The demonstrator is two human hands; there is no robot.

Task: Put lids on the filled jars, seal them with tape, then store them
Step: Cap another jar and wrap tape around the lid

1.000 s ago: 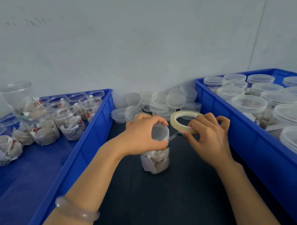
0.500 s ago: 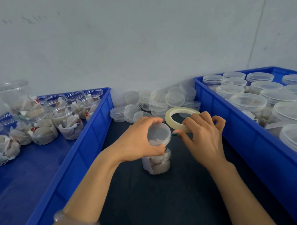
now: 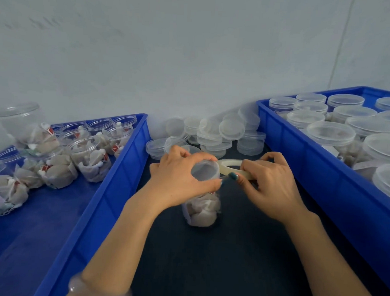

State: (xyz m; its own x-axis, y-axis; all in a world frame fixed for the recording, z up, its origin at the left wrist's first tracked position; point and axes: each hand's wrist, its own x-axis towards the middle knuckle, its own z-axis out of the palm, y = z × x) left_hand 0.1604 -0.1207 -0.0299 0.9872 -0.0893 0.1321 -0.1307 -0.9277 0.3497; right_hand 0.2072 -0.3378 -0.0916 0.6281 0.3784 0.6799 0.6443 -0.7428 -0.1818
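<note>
Head view: the batch looks about midway. The right blue crate point(image 3: 301, 152) holds many lidded jars point(image 3: 331, 133), which I take to be finished and stored, though any tape on them is too fine to make out. The left blue crate point(image 3: 111, 189) holds a cluster of filled open jars point(image 3: 86, 163), with no lids yet. Between the crates, on the dark bench point(image 3: 218, 260), a heap of loose lids point(image 3: 230, 129) lies against the wall.

In front of that heap the jar in work point(image 3: 201, 210) stands upright on the bench. It is clear plastic, packed with pale wrapped bundles, and its translucent lid point(image 3: 205, 171) is already on. The left grip point(image 3: 179, 178) curls over that lid from above, holding its rim. The right grip point(image 3: 270, 184) pinches the tape roll point(image 3: 230, 164), a thin pale ring held just beside the lid. A short strip seems to run from the roll to the lid's edge.

Sealing looks just begun. Wrapping the seam, tearing the tape and storing the jar are left.
</note>
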